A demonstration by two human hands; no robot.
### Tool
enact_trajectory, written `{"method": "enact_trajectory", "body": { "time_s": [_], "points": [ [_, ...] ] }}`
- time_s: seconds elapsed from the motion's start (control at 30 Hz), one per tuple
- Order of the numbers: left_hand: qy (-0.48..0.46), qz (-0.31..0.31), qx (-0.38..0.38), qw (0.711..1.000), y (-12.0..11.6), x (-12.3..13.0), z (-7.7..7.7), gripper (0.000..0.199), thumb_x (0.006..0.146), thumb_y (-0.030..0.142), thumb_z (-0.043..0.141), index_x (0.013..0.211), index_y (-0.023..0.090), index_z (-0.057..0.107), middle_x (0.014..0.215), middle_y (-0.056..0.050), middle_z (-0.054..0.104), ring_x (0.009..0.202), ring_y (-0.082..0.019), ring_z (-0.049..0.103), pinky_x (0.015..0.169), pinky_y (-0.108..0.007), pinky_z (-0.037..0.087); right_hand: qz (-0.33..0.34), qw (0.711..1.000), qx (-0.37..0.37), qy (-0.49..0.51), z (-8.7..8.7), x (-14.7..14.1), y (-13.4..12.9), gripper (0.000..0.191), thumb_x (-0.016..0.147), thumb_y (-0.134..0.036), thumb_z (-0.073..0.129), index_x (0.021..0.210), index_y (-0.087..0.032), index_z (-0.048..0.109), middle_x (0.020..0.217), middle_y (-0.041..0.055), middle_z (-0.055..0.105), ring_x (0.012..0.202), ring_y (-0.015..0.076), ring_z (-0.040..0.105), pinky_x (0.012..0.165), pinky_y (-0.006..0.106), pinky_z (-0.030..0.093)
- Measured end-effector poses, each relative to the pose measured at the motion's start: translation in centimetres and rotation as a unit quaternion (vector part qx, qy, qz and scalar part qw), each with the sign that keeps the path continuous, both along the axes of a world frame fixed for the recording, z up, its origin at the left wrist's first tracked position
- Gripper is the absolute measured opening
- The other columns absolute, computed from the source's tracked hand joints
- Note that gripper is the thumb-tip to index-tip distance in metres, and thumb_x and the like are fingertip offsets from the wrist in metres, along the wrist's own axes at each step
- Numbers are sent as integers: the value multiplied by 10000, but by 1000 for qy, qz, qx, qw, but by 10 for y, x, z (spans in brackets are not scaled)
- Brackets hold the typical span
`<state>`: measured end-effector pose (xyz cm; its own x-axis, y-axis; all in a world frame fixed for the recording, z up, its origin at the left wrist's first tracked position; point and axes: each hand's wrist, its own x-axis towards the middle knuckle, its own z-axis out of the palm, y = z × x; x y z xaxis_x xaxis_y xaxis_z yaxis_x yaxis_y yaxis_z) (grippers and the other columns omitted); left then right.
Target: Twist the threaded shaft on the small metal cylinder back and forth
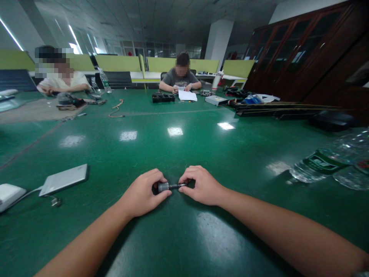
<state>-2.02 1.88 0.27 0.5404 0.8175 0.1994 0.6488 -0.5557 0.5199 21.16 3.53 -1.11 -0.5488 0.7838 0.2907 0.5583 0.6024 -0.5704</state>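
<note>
From the head camera, the left hand (144,193) and the right hand (205,187) face each other above the near part of the green table (178,154); the left forearm rises diagonally from the bottom left, the right one comes in from the lower right, longer in view. Both hands are bent inward, thumbs on the near side and index fingers curled over from the far side. Between them is one metal part (173,186), lying roughly level, sideways to the viewer. The left fingers grasp its thick grey cylindrical end, and the right fingers pinch its thin dark end, with a bare stretch of shaft between the two grips. Well apart to the left are one flat silver device (65,179), one white block (10,195), one white cable (29,193) joining that side of the device, and one small metal piece (56,201) just beside the device. On the right, at least two clear plastic bottles (323,163) overlap, one with a green label. Across the table are two people, one at the left and one near the middle; before the middle one lies white paper (187,95), with one black slotted tray (163,97) beside it. Farther right are one white flask (216,81), one silver box (215,100) and several long dark strips (268,109), too overlapped to count.
</note>
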Motion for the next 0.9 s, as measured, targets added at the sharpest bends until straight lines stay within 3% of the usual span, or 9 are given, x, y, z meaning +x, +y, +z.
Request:
{"method": "enact_trajectory", "body": {
  "time_s": [0.5, 0.73, 0.9],
  "points": [
    [1, 3, -4, 1000, 1, -1, 3, 152, 839, 313, 654, 882, 175, 606, 817, -20, 585, 733, -171, 554, 658, -288, 424, -20, 1000, -10, -5, 0, 0, -1, 62, 741, -201, 755, 790, -197, 717, 737, -8, 669, 750, 147, 594, 772, 311, 404],
    [1, 26, 12, 1000, 4, -6, 2, 172, 850, 341, 636, 874, 173, 605, 831, -29, 605, 738, -174, 565, 669, -293, 436, -101, 994, -18, -28, 1, 3, 2, 57, 744, -226, 739, 799, -217, 731, 761, 5, 686, 761, 163, 598, 723, 302, 419],
    [-1, 33, 13, 999, 5, -9, 2, 164, 842, 335, 643, 864, 177, 602, 824, -27, 608, 734, -178, 573, 672, -295, 443, -97, 995, -23, -20, 1, 3, 2, 55, 742, -228, 743, 795, -218, 730, 756, 6, 686, 763, 166, 601, 723, 303, 429]
  ]
}}
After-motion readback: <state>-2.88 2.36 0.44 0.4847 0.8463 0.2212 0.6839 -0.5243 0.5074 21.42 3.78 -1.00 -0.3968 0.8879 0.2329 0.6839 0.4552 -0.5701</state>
